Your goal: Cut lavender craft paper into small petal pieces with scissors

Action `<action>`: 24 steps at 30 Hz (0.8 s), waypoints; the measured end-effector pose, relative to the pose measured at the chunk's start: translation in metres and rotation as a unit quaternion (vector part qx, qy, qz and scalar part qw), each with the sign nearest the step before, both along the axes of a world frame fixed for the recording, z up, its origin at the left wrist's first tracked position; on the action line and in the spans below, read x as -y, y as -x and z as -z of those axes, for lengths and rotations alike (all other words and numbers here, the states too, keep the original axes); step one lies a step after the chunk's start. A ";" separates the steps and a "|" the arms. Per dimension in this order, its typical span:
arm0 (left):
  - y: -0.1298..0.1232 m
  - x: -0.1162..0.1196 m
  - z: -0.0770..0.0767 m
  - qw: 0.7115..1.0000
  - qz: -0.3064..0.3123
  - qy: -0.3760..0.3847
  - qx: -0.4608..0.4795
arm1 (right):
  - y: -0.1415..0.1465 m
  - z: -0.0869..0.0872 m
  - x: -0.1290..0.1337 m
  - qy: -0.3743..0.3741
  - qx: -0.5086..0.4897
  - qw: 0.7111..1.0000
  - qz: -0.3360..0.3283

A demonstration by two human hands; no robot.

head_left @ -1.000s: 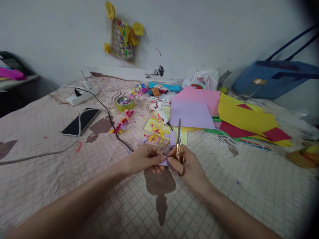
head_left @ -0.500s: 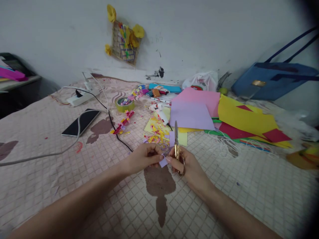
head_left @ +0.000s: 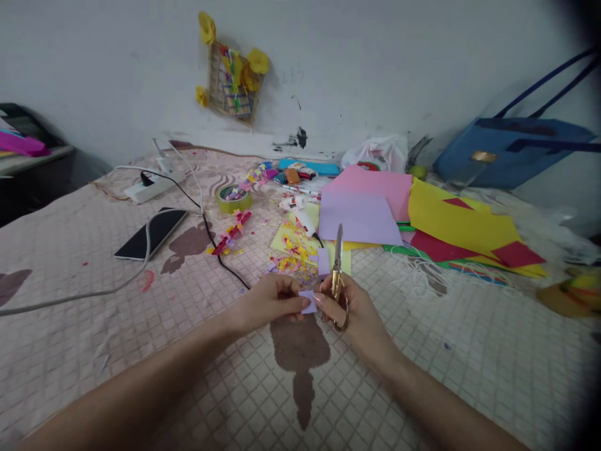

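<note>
Between finger and thumb, my left hand (head_left: 272,302) pinches a small piece of lilac paper (head_left: 308,302). My right hand (head_left: 354,311) is closed round the gold handles of a pair of scissors (head_left: 337,266), whose blades point up and away from me. The right thumb and fingertips are at the right edge of the paper piece. Just beyond my hands lies a lilac paper strip (head_left: 323,262). Small yellow, pink and lilac paper scraps (head_left: 295,254) are heaped on a pale yellow sheet to its left.
Lilac (head_left: 359,216), pink and yellow (head_left: 460,219) sheets lie at the back right, near white string (head_left: 422,269). A glue gun (head_left: 305,222), a tape roll (head_left: 233,198), a phone (head_left: 151,233) and a black cable (head_left: 220,258) are further left. A blue bag (head_left: 511,150) leans by the wall.
The lilac paper piece has turned from a tilt to nearly level between my fingers. The scissors have shifted slightly right and tilted a little. The whole view has moved slightly.
</note>
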State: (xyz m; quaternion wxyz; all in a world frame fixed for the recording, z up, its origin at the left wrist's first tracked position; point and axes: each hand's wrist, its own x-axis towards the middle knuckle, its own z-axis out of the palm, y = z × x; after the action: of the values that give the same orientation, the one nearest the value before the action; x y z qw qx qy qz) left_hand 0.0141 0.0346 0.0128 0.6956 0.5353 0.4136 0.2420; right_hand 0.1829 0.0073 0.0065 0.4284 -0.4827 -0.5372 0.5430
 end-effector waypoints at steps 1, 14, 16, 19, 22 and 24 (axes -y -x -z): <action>0.000 0.000 0.001 1.000 0.014 0.004 0.001 | 0.000 0.000 0.000 0.000 0.005 1.000 -0.003; -0.001 0.000 0.001 0.997 -0.041 0.046 0.052 | -0.001 0.002 -0.001 0.007 -0.026 0.999 0.046; 0.000 -0.002 0.001 0.995 -0.054 0.056 0.067 | 0.000 0.002 0.000 0.007 -0.046 0.998 0.044; 0.005 -0.008 -0.003 0.989 -0.085 0.072 0.093 | 0.002 0.002 0.006 0.018 -0.089 0.996 0.025; 0.012 -0.016 -0.006 0.983 -0.113 0.085 0.115 | 0.005 0.001 0.014 0.058 -0.162 0.984 -0.043; 0.015 -0.020 -0.007 0.980 -0.122 0.092 0.126 | 0.007 0.000 0.019 0.085 -0.202 0.971 -0.099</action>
State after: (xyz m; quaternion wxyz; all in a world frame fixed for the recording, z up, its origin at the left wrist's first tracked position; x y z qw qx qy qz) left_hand -0.0014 0.0545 0.0201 0.7534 0.3797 0.4051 0.3523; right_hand 0.1762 -0.0120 0.0062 0.4293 -0.3427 -0.4363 0.7126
